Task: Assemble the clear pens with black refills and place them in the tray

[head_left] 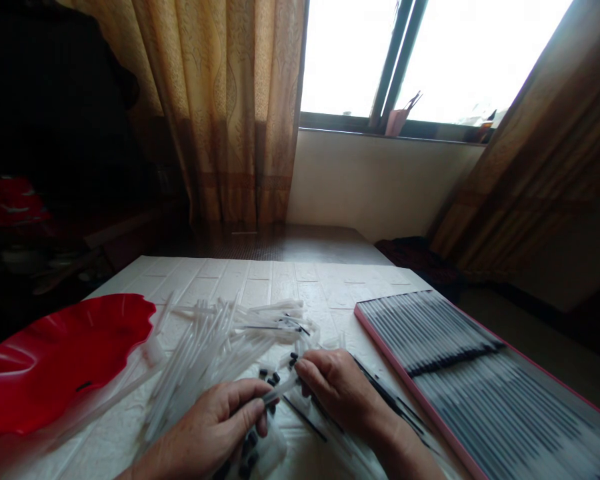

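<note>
My left hand (240, 410) pinches one end of a translucent plastic tube (281, 389) between thumb and fingers. At the tube's other end, my right hand (325, 377) is closed with thumb against fingers; any small part inside that grip is hidden. Small black caps (273, 380) lie scattered beneath and between the hands, some partly covered by my left hand. A thin black rod (305, 419) rests on the table below my right hand. Beyond my left hand spreads a loose pile of clear tubes (200, 353).
At left sits a red scalloped tray (65, 347) with a dark piece in it. A pink-edged box (460, 373) of dark-cored tubes in rows stands at right, with black rods (387, 393) alongside. The white brick-patterned tabletop (260, 273) ends before a dark surface.
</note>
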`<state>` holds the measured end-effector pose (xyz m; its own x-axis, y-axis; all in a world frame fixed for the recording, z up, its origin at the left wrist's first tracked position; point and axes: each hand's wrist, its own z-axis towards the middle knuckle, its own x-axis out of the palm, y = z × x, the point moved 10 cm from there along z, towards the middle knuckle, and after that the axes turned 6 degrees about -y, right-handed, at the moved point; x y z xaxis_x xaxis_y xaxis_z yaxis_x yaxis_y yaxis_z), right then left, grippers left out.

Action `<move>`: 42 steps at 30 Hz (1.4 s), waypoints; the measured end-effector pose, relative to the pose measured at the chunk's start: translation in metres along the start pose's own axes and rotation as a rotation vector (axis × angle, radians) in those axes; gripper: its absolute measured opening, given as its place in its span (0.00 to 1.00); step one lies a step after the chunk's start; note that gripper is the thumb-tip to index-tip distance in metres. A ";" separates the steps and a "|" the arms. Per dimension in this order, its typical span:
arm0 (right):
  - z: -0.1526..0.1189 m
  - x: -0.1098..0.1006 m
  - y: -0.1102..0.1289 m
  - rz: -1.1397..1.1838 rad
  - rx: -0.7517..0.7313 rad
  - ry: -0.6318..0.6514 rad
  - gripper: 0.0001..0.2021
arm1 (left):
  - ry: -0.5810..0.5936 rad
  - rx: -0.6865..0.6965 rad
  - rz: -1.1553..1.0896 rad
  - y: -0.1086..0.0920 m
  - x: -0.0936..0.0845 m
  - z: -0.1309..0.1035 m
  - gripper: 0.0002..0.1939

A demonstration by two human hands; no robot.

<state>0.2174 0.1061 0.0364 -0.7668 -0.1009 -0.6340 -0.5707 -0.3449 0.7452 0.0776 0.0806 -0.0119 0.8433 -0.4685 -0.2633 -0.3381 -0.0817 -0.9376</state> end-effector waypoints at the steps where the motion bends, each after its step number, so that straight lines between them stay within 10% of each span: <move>1: -0.001 -0.003 0.002 0.062 -0.005 -0.015 0.18 | -0.002 -0.001 -0.025 0.001 -0.001 0.001 0.21; 10: -0.001 -0.010 0.002 0.231 -0.022 -0.058 0.06 | -0.021 -0.014 -0.095 0.001 -0.002 0.004 0.32; 23: 0.002 0.003 -0.002 -0.082 -0.003 -0.036 0.22 | -0.019 0.052 0.075 -0.005 0.001 0.000 0.18; 42: 0.000 -0.002 -0.002 0.295 0.033 -0.044 0.09 | -0.046 0.059 -0.058 -0.001 -0.001 0.004 0.23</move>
<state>0.2206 0.1070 0.0361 -0.9125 -0.1515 -0.3799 -0.3299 -0.2764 0.9026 0.0785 0.0851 -0.0114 0.8796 -0.4231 -0.2173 -0.2641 -0.0544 -0.9630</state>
